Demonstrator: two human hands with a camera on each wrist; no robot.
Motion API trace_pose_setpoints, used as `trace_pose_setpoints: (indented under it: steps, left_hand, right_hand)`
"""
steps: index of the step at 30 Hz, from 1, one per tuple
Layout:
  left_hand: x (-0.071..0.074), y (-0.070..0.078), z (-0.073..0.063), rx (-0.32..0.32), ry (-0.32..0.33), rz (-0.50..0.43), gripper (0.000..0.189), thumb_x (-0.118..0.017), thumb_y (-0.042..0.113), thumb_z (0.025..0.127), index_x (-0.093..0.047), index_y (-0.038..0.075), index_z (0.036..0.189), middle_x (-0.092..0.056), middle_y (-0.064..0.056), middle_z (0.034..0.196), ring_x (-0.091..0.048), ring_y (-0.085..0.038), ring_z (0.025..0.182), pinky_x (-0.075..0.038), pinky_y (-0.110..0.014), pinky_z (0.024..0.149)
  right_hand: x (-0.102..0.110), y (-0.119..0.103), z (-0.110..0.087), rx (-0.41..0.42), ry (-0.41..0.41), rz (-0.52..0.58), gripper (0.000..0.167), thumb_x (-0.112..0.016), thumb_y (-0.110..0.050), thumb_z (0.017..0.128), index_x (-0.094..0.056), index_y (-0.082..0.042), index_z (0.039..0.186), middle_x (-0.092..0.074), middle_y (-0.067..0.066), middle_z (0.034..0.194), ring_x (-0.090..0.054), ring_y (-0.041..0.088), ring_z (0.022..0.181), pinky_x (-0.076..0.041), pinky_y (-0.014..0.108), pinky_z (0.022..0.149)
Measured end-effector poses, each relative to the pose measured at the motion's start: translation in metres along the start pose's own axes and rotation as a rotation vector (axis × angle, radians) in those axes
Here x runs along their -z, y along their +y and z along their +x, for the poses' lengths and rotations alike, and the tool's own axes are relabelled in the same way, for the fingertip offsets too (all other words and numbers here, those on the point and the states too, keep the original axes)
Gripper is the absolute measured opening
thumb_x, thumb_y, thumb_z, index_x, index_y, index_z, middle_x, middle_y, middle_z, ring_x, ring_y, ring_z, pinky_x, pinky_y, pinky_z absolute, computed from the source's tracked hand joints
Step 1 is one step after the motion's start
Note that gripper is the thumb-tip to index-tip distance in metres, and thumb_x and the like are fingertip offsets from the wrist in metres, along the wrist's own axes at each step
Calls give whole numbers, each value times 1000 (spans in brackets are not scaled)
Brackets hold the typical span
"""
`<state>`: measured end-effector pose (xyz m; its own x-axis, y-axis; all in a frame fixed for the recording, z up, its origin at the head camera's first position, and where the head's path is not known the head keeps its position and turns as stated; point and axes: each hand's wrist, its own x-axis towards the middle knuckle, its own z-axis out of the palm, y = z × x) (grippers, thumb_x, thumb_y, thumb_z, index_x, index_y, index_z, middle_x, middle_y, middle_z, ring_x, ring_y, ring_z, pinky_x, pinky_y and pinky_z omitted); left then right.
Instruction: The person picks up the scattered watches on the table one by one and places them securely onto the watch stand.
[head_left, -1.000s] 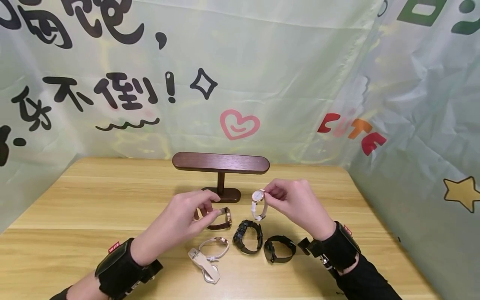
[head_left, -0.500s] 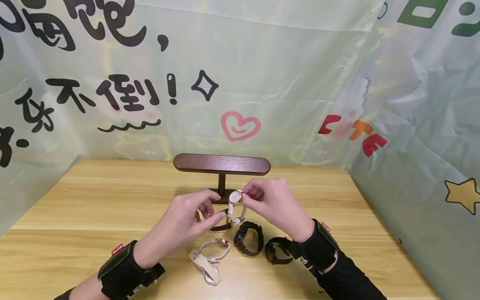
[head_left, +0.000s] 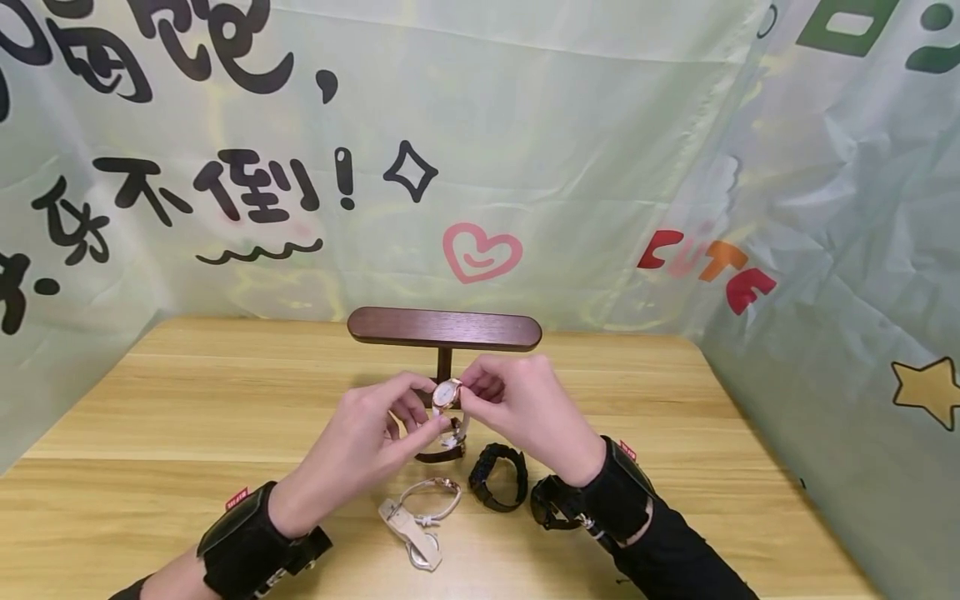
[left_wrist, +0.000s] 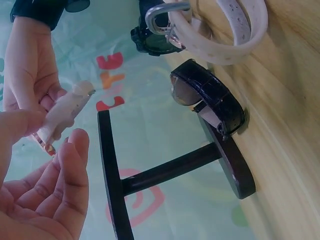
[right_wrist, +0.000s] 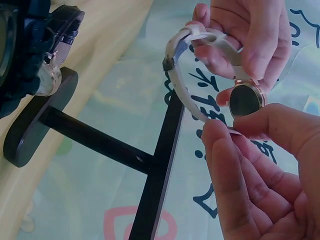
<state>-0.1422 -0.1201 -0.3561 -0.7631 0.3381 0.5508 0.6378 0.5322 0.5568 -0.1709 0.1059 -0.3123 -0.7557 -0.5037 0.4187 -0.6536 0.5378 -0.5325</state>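
A white-strapped wristwatch point(head_left: 447, 393) with a rose-gold case is held in the air between both hands, in front of the stand's post. My right hand point(head_left: 517, 408) pinches it at the right side of the case. From the other side my left hand point(head_left: 378, 425) grips it with thumb and fingertips, where strap meets case. In the right wrist view the strap point(right_wrist: 182, 95) hangs as a closed loop, the dark round dial point(right_wrist: 246, 100) beside my left thumb. Below the hands a dark brown-strapped watch point(head_left: 442, 455) lies on the table, partly covered in the head view.
A dark wooden T-shaped stand point(head_left: 444, 327) with a bare bar stands behind the hands. Nearer lie a black chunky watch point(head_left: 498, 477), another black watch point(head_left: 551, 504) partly behind my right wrist, a thin white-banded watch point(head_left: 431, 498) and a beige strap-like piece point(head_left: 408, 529).
My right hand has moved left with the white-strapped watch, bringing it to my left hand. The left fingers, nearly still, now hold it too. The stand and the watches on the table have stayed put.
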Motion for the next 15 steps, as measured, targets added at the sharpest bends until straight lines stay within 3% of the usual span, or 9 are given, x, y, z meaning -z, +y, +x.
trace_pose_setpoints:
  steps: [9,15]
  left_hand:
    - [3,-2,1,1,13,-16,26,-79,5,92,-74,8,117,-77,3,84,-68,2,73,-59,-17,58]
    - [5,-6,2,-47,25,3,28,-76,0,91,-75,8,117,-78,3,85,-69,0,74,-59,-16,59]
  right_hand:
    - [-3,1,1,63,-6,-1,4,-76,-9,97,-80,-9,98,-79,-2,83,-71,-1,73,-61,15,69]
    - [-2,3,0,102,-26,-10,9,-76,-12,98,-82,-9,104,-80,-3,85,-72,-1,75,-61,14,70]
